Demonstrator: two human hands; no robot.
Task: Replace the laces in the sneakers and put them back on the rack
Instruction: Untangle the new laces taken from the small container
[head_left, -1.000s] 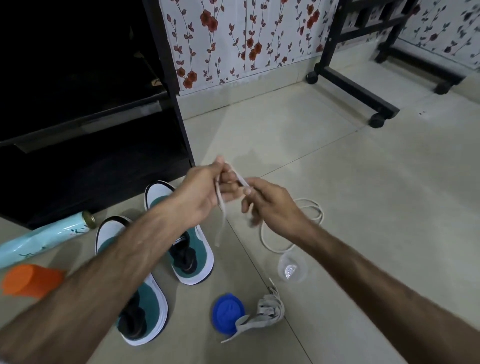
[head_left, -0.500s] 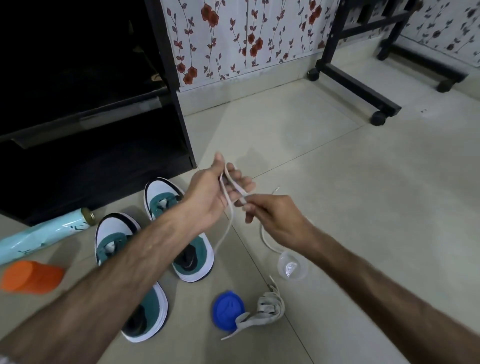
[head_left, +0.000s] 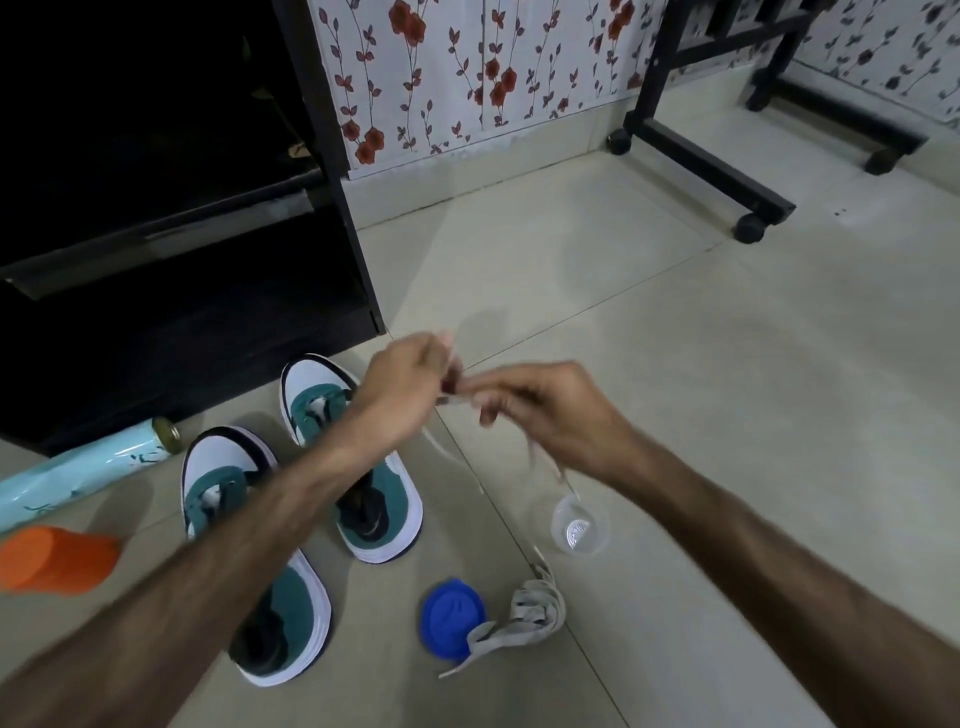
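Left hand (head_left: 402, 384) and right hand (head_left: 545, 405) are raised together above the floor (head_left: 675, 338), fingertips almost meeting. Both are motion-blurred. Each has its fingers curled and pinches a thin white lace (head_left: 441, 447); the lace shows between the two hands and trails down from them in faint, blurred strands toward the floor. Exact finger placement on the lace cannot be made out.

Below the left forearm, two sneakers (head_left: 384, 499) in white and teal stand side by side on the floor, toes pointing toward a dark rack (head_left: 182, 260); they are just in front of it, not on it. Whether any lace is threaded in their eyelets cannot be told.

Near the right wrist, a small clear plastic cup (head_left: 579, 525) lies on the floor. Closer to the camera, a bundle of grey laces (head_left: 530, 613) lies touching a blue round lid (head_left: 452, 618).

At left: a pale blue roll (head_left: 78, 473) and an orange container (head_left: 57, 558). Far side: floral wall (head_left: 467, 78) and a black wheeled stand (head_left: 701, 161).
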